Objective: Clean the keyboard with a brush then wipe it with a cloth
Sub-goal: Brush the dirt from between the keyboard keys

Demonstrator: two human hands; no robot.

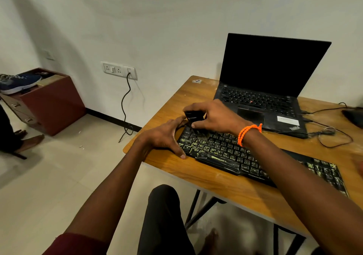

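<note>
A black keyboard (231,152) with yellow-smeared keys lies across the wooden table (196,168). My right hand (214,115), with an orange band at the wrist, grips a small black brush (193,117); its bristles press on the keys at the keyboard's far left corner. My left hand (167,135) rests on the table at the keyboard's left end, fingers spread, thumb and index finger bracing the edge. No cloth is in view.
An open black laptop (263,89) stands behind the keyboard, with cables (332,135) trailing to the right. A dark object (353,117) lies at the table's right edge. On the floor at left stand a brown cabinet (49,101) with a shoe on it, and a person's bare feet (29,138).
</note>
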